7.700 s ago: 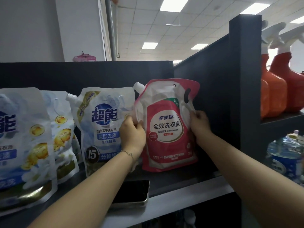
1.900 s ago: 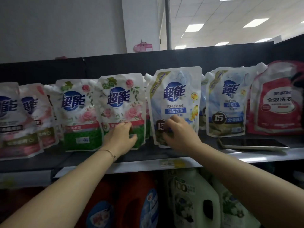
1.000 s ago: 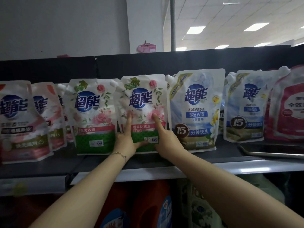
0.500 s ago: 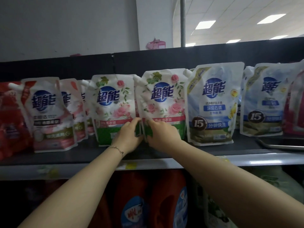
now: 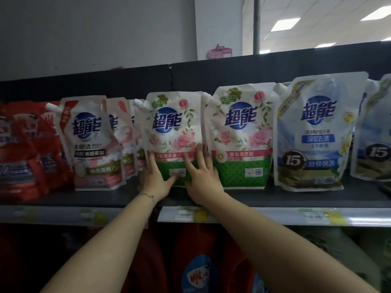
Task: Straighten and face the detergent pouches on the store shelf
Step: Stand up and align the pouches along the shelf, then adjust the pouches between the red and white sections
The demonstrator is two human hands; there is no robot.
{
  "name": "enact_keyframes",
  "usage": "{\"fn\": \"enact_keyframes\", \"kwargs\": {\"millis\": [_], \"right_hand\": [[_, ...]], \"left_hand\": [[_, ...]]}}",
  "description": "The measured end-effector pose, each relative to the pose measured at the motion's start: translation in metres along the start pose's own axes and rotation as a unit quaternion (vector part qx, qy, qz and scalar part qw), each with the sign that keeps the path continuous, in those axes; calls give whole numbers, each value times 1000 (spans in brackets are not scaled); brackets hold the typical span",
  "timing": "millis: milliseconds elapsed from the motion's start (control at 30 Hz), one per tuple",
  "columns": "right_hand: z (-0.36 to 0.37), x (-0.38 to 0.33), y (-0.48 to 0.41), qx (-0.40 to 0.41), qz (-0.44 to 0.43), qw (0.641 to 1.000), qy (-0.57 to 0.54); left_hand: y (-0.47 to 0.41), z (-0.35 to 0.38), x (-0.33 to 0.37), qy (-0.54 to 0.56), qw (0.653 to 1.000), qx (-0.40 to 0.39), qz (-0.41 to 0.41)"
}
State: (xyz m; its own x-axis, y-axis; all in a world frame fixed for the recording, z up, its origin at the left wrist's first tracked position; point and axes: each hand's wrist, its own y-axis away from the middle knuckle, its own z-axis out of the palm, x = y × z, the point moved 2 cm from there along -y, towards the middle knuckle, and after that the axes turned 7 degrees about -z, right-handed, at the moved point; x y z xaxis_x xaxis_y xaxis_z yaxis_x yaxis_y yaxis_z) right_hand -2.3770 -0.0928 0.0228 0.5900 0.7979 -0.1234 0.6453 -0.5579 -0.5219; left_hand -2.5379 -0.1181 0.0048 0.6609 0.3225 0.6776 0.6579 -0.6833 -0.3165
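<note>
Rose pouch (image 5: 172, 127): stood upright, label outward, midway along the shelf (image 5: 296, 197), near its front edge.
Left grip (image 5: 156, 178): fingers straight and apart, pressed flat on the pouch's lower left.
Right grip (image 5: 201, 176): fingers spread, laid flat on its lower right.
Second rose pouch (image 5: 239, 134): stood just beside, toward the shelf's right end.

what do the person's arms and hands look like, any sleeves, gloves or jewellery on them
No sleeves or gloves are in view: both arms are uncovered as far as the frame shows. The left hand has a thin chain bracelet at its wrist. The right hand has nothing at its wrist.
</note>
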Motion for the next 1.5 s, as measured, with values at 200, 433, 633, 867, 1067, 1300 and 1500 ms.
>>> {"fn": "enact_keyframes", "kwargs": {"millis": [200,433,633,867,1067,1300,1500], "right_hand": [[9,1,-5,-11,-67,997,38],[8,-2,0,12,-40,999,22],[6,-4,4,27,-29,999,17],[-6,-9,9,24,-40,996,74],[-29,-31,6,-12,-84,986,142],[-36,-83,2,-26,-152,986,68],[-22,-112,-24,-71,-111,991,-15]], "left_hand": [[1,4,0,-18,999,5,33],[2,7,0,-41,995,5,94],[6,9,4,-36,995,0,90],[17,-4,8,14,997,19,72],[29,-46,12,-20,994,25,100],[53,-84,-9,-131,982,22,133],[51,-125,-54,-182,977,74,77]]}}
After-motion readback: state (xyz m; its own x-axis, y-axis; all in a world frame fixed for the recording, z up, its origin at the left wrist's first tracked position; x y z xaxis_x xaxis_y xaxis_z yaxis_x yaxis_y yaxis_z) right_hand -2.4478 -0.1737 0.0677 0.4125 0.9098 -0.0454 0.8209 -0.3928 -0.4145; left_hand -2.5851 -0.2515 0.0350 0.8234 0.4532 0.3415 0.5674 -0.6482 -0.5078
